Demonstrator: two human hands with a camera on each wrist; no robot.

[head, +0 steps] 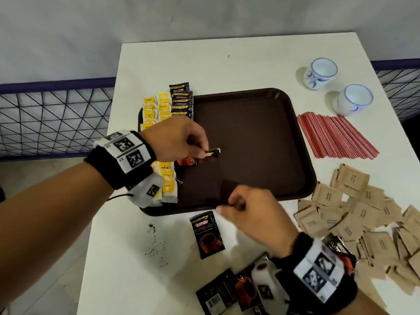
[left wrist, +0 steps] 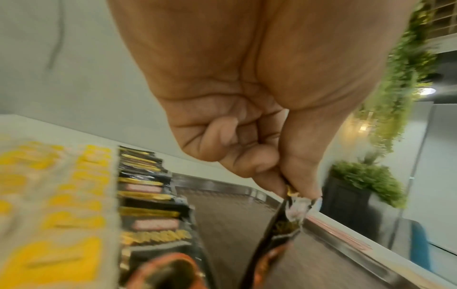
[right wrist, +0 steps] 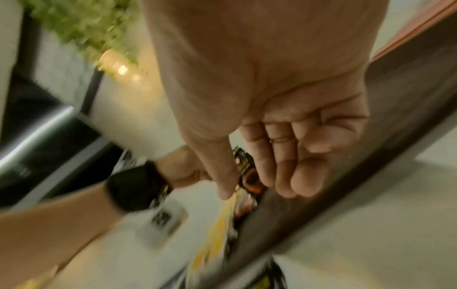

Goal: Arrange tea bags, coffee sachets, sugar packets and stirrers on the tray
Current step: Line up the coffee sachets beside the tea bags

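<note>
A brown tray (head: 250, 133) lies mid-table. Along its left side run yellow tea bags (head: 156, 108) and, beside them, a row of black coffee sachets (head: 181, 98) that overlap one another. My left hand (head: 200, 148) hovers over the tray's left part and pinches a black coffee sachet (head: 212, 153) by its top edge. In the left wrist view the sachet (left wrist: 279, 230) hangs from thumb and forefinger of the left hand (left wrist: 294, 187), right of the sachet row. My right hand (head: 234, 205) is over the tray's near rim, with fingers loosely curled and nothing in them; the right hand (right wrist: 259, 185) looks the same in the right wrist view.
One coffee sachet (head: 208, 234) lies on the table before the tray, more sachets (head: 218, 292) near my right wrist. Brown sugar packets (head: 363, 212) are heaped at the right, red stirrers (head: 336, 135) beside the tray. Two cups (head: 320, 73) (head: 353, 100) stand far right. Dark grains (head: 152, 237) are spilled.
</note>
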